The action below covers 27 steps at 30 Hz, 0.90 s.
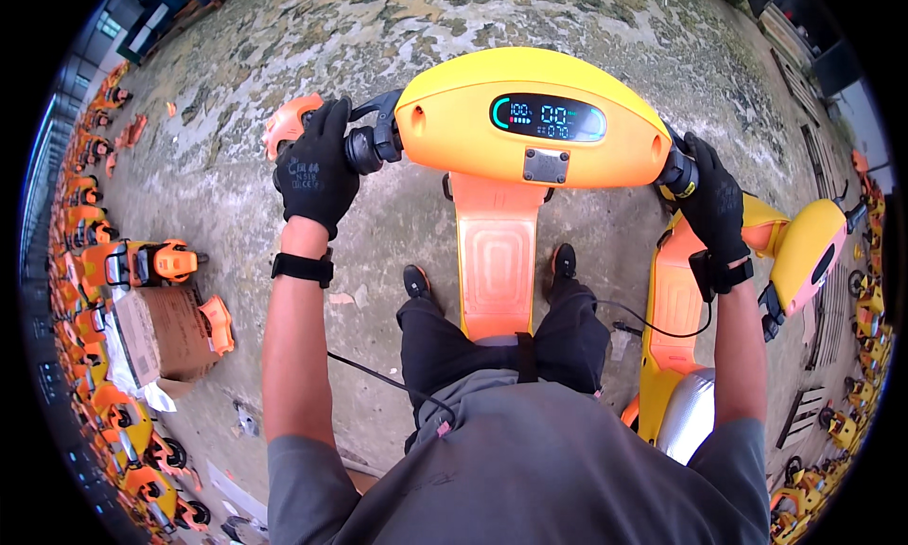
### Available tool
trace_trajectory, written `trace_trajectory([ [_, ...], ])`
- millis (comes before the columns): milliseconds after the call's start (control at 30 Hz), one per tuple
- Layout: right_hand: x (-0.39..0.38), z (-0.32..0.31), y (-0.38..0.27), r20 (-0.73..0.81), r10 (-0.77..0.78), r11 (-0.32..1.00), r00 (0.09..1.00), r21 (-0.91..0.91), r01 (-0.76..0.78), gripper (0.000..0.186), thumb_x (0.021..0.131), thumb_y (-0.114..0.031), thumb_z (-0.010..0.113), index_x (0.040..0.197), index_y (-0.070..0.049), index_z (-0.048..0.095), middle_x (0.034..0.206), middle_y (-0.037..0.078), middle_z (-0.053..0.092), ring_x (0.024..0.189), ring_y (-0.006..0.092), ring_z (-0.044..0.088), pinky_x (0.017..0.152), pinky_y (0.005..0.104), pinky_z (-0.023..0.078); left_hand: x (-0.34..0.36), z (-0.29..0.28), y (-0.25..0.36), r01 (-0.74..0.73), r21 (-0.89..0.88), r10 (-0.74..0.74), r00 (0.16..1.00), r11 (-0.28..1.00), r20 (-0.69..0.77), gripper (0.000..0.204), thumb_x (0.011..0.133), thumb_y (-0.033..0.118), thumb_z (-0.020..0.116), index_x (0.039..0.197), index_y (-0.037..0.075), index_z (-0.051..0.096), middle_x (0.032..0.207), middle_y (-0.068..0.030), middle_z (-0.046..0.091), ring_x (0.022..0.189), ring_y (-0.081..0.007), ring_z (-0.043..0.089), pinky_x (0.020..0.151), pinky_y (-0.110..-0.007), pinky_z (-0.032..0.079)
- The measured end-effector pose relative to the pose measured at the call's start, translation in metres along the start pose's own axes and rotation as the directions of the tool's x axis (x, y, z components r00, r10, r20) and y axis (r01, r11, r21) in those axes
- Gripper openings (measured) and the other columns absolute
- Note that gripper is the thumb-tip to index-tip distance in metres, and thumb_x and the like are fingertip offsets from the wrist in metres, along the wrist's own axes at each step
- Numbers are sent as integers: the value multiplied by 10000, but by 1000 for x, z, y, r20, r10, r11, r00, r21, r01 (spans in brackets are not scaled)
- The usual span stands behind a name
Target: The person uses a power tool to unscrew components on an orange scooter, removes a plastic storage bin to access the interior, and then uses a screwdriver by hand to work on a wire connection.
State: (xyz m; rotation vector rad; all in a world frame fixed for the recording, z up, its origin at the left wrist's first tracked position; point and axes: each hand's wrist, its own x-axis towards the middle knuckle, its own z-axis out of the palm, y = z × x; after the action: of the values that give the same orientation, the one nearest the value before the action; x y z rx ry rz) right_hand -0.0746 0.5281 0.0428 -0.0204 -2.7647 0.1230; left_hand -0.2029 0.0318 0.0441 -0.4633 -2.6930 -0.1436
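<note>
An electric scooter stands in front of me, its yellow-orange handlebar cover [454,152] carrying a lit display [549,117] and a small dark plate [547,167]. My left hand [322,171], in a black glove, is closed around the left handlebar grip, beside the black switch housing [378,140]. On the other side my gloved right hand [714,200] wraps the right handlebar grip, most of which it hides. Below, the orange footboard [498,252] runs between my feet, which are on either side of it.
Close on my right stands another yellow-orange scooter [676,280]. To the left are a cardboard box [170,332], an orange plastic part [218,324] and a small orange vehicle [156,263]. Rows of scooters line both sides. Wooden pallets [802,417] lie at the right; the concrete floor [350,53] is patchy.
</note>
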Motion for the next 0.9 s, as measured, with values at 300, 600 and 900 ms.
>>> trace_trajectory([
  [300, 62, 14, 15, -5, 0, 1000, 1000, 30, 0, 670, 742, -192, 812, 1339, -78, 531, 1209, 145, 648, 1046, 355, 660, 861, 414, 545, 60, 19, 3, -2, -39, 2, 1000, 999, -7, 577, 778, 60, 689, 1329, 160, 550, 1320, -80, 611, 1139, -311, 630, 876, -407, 534],
  [600, 148, 39, 37, 62, -77, 981, 995, 183, 64, 588, 751, -137, 774, 1298, -89, 563, 1180, 156, 646, 1069, 368, 644, 877, 423, 531, 127, 62, -23, 29, -21, -28, 998, 999, 58, 624, 766, 114, 712, 1358, 151, 515, 1384, -93, 564, 1122, -309, 642, 878, -453, 523],
  [900, 175, 41, 21, 51, -80, 990, 995, 120, 74, 600, 752, -113, 766, 1313, -123, 552, 1232, 128, 640, 1055, 361, 655, 851, 429, 544, 130, 71, -36, 50, -42, -49, 998, 998, 25, 642, 742, 142, 754, 1340, 151, 522, 1370, -86, 577, 1112, -308, 645, 844, -438, 548],
])
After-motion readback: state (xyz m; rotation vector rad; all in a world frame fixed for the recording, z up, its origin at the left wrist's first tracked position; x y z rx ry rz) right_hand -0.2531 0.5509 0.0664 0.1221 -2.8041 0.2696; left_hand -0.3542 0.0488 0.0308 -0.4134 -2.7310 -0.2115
